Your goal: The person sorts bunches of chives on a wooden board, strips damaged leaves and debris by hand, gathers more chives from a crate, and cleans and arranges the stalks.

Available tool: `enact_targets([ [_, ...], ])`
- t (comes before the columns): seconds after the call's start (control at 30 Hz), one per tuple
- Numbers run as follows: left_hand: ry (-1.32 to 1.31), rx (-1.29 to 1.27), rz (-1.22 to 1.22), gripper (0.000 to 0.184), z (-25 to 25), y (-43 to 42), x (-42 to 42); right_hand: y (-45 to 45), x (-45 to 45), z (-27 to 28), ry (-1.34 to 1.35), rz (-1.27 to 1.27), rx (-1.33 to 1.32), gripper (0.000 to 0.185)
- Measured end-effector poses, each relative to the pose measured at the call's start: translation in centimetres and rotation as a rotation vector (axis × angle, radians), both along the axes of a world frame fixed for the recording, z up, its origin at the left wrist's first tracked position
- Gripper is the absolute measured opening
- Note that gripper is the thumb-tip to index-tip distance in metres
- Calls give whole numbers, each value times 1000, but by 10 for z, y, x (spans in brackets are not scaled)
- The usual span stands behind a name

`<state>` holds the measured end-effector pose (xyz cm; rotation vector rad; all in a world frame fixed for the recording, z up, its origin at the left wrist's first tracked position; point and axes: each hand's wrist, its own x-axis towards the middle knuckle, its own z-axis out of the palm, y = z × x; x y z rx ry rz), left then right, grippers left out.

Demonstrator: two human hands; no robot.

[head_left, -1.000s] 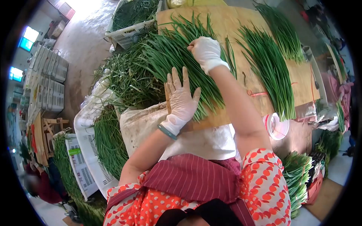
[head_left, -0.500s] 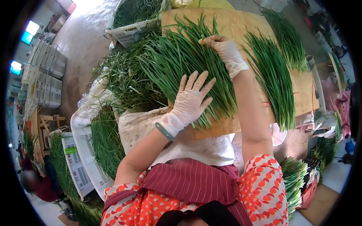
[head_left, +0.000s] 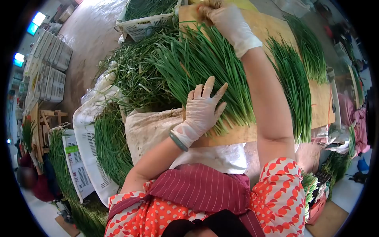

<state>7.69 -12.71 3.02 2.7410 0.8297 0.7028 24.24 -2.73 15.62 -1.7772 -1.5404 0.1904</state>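
Note:
Long green stalks (head_left: 213, 67) lie spread on a wooden board (head_left: 268, 23), their pale ends toward me. My left hand (head_left: 202, 108), in a whitish glove with a green bangle at the wrist, rests at the near left edge of this pile, fingers apart. Beyond the pile's leafy tips is my gloved right hand (head_left: 225, 19), its fingers bent and blurred near the board's far edge; whether it holds a leaf is unclear. Two more bundles lie to the right, a nearer one (head_left: 292, 83) and a farther one (head_left: 310, 51).
Loose trimmings (head_left: 142, 79) heap left of the board. A white crate (head_left: 148, 25) of greens stands at the far left, other crates (head_left: 85, 158) at the near left. A person (head_left: 37, 177) in dark red is at the lower left. White cloth (head_left: 148, 132) hangs below the board.
My right hand has moved away from me, from over the stalks to beyond their tips. My left hand has shifted slightly right and down along the pile's edge. The view has shifted a little.

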Motion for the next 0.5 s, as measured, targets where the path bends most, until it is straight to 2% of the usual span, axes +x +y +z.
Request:
enact_targets([
  [0.03, 1, -3, 5, 54, 0, -1, 0, 6, -1, -5, 513, 176, 299, 16],
  [0.07, -8, 1, 0, 54, 0, -1, -1, 5, -1, -12, 515, 179, 297, 16],
  [0.13, -20, 6, -3, 54, 0, 1, -1, -13, -14, -8, 436, 215, 2, 15],
  [0.23, -58, 22, -17, 54, -3, 0, -2, -24, -16, -37, -173, 196, -492, 27],
  [0.27, -52, 10, -21, 53, -2, 0, -2, -35, -21, -37, -321, 148, -627, 36],
  [0.3, -47, -2, -25, 52, -1, 0, -2, -38, -26, -42, -343, 108, -783, 41],
  [0.33, -49, -2, -25, 52, -2, 0, -2, -40, -24, -54, -383, 116, -798, 38],
  [0.4, -66, 16, -17, 53, -3, 0, -2, -47, -16, -62, -211, 77, -738, 38],
  [0.43, -66, 17, -16, 53, -3, 0, -2, -51, -11, -63, -212, 78, -738, 38],
  [0.5, -98, 21, -2, 52, -2, 0, -4, -62, 0, -66, 152, 33, -526, 29],
])
